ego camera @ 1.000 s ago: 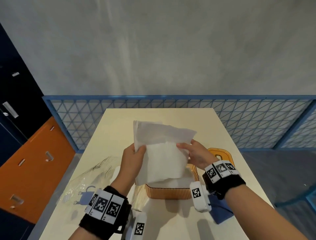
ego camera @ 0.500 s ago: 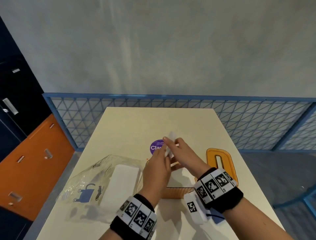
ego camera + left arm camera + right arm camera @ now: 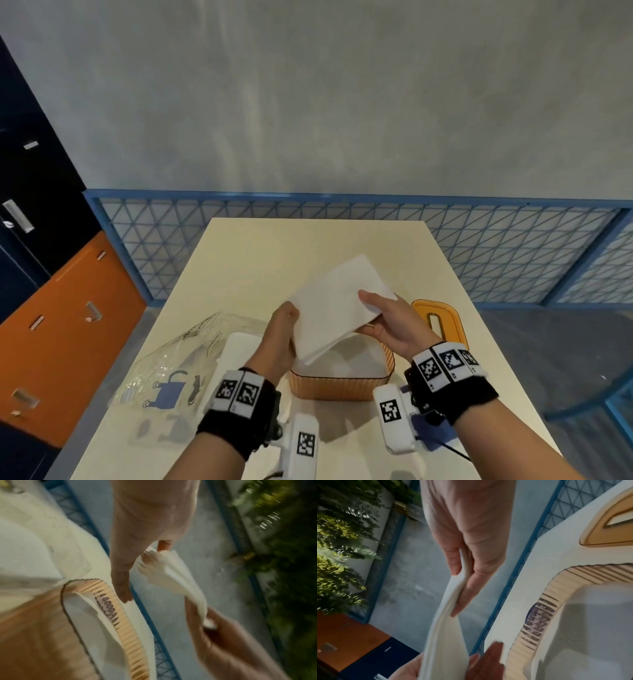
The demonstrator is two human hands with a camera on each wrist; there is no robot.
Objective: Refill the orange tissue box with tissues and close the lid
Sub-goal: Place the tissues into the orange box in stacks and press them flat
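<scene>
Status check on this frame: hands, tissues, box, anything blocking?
Left hand and right hand both grip the folded tissues, held tilted above the orange tissue box. Box open; lid lies on the table, right of it. Nothing blocking the opening.

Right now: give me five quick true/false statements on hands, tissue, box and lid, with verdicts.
1. Both hands hold the folded tissue. True: the left hand grips its near-left edge, the right hand its right side.
2. The lid is closed on the orange tissue box. False: it lies on the table to the right of the box, which is open.
3. The tissue is held above the box opening. True.
4. The clear plastic wrapper lies right of the box. False: it lies to the left.
5. The box holds no tissue at all. False: white tissue shows inside it.
</scene>
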